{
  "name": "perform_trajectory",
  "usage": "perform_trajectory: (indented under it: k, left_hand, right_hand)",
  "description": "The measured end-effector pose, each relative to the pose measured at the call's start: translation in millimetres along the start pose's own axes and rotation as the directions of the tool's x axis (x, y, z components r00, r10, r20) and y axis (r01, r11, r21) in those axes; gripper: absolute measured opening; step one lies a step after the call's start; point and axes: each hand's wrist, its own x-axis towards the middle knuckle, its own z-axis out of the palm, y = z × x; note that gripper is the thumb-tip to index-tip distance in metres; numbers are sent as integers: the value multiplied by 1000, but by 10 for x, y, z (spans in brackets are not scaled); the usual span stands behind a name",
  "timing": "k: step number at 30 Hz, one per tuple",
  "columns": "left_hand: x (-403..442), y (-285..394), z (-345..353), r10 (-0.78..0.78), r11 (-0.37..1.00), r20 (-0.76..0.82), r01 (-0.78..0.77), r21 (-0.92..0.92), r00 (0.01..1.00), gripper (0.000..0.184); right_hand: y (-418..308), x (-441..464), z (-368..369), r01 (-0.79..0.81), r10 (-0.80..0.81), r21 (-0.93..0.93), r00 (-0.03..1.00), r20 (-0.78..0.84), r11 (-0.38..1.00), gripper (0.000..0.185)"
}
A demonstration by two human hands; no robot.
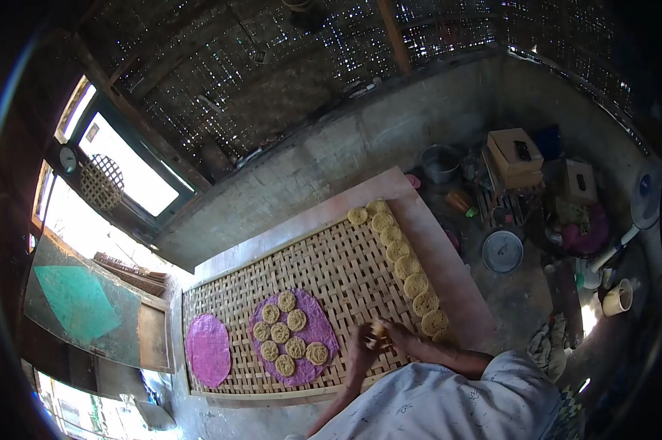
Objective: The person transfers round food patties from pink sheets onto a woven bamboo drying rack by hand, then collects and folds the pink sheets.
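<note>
Both hands are close together over the front edge of a woven bamboo rack [301, 253]. My left hand [361, 347] is closed near a small yellowish piece [379, 331]. My right hand [398, 336] has its fingers bent round the same piece, whose shape is too small to make out. Left of them, several round noodle-like cakes [295, 320] lie on a purple mat [312, 302]. A row of similar cakes [406, 266] runs along the rack's right side, overlapping in places.
Another purple mat [207, 350] lies at the rack's left end. Boxes [514, 158], a dark pot [440, 163], a round metal lid [502, 251] and a fan [647, 194] stand to the right. A green-patched board [78, 301] is at the left.
</note>
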Motion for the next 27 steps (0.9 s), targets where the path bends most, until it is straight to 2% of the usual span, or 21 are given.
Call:
perform_trajectory:
  k: [1,2,3,5,6,8,9,10,13,14,17,18,21,24,27]
  left_hand:
    - [-55,71,72,93,989,68,-100,112,993,43]
    - [-129,167,100,86,989,108,-98,110,990,44]
    - [-164,449,82,78,990,150,-95,107,986,45]
    - [-199,222,75,65,995,49,-69,73,997,47]
    - [-239,26,64,56,997,-3,-56,52,998,49]
    - [-258,-195,-24,-203,975,-8,202,-94,979,55]
    - [-241,-107,-71,-333,927,3,328,-182,943,58]
    - [-207,47,-120,-436,878,46,436,-197,899,49]
    - [-172,-147,-87,-450,718,229,502,-482,863,54]
    - [-165,-200,-56,-464,674,303,553,-490,833,48]
    - [-176,-275,78,-461,353,410,586,-729,787,45]
    - [-170,-205,89,-432,284,428,570,-771,794,45]
    - [-199,-166,138,-426,303,328,475,-826,843,42]
    - [-222,-421,78,-489,388,246,462,-798,837,32]
    - [-117,28,-127,-559,567,125,487,-664,820,31]
  right_hand:
    - [-62,-48,28,-17,16,77,1000,13,997,49]
    - [-83,-122,82,-36,54,214,995,-81,976,46]
    - [-128,-173,113,-17,40,181,992,-124,983,46]
    - [-187,-237,104,15,10,115,977,-214,993,46]
    - [-149,-217,14,101,-91,45,979,-185,994,40]
    - [-106,-165,5,239,-270,-153,935,-230,959,36]
    - [-115,-138,40,299,-358,-253,903,-237,920,34]
    - [-258,-330,203,322,-368,-228,908,-202,919,33]
    - [-178,-152,228,358,-398,-265,911,-112,895,31]
    - [-140,-106,228,327,-380,-328,918,-112,886,32]
    - [-294,-318,431,270,-293,-274,955,-48,923,32]
    - [-292,-254,407,230,-251,-340,968,-17,912,33]
    - [-316,-254,369,242,-267,-412,964,-4,879,37]
    - [-461,-428,509,309,-345,-517,938,27,798,39]
    - [-370,-304,428,384,-357,-487,922,150,785,42]
